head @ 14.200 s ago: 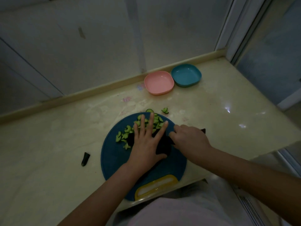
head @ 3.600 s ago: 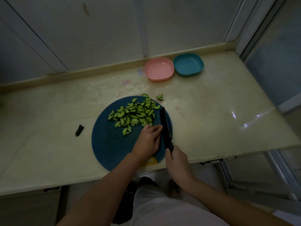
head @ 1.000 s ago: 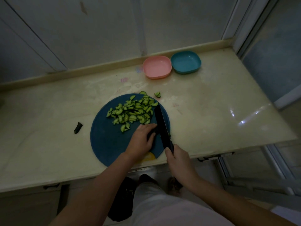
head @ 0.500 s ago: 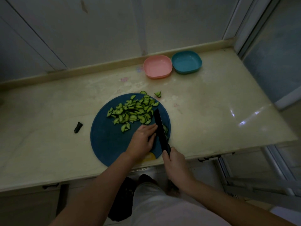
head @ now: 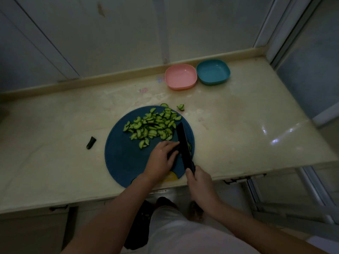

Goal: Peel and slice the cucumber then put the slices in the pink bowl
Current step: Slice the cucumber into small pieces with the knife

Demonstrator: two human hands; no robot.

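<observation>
Your left hand (head: 161,158) is curled over the last stub of dark-skinned cucumber (head: 172,152) near the right side of the round dark blue cutting board (head: 121,156), fingertips tucked against the flat of the black knife (head: 183,143). In this dim light, how much stub remains is hard to tell. Your right hand (head: 200,182) is closed round the knife handle at the board's near edge. Expect the stub to be firm, wet and likely to roll, so pin it cut face down, fingertips behind the edge. The heap of green half-moon cucumber slices (head: 152,127) on the board's far half is light and slick and will cling, so scoop it rather than pinch. Fourteen seconds ago your left hand lay flat and spread over the blade. The square pink plastic bowl (head: 180,77) at the back of the counter was empty then and is empty now.
</observation>
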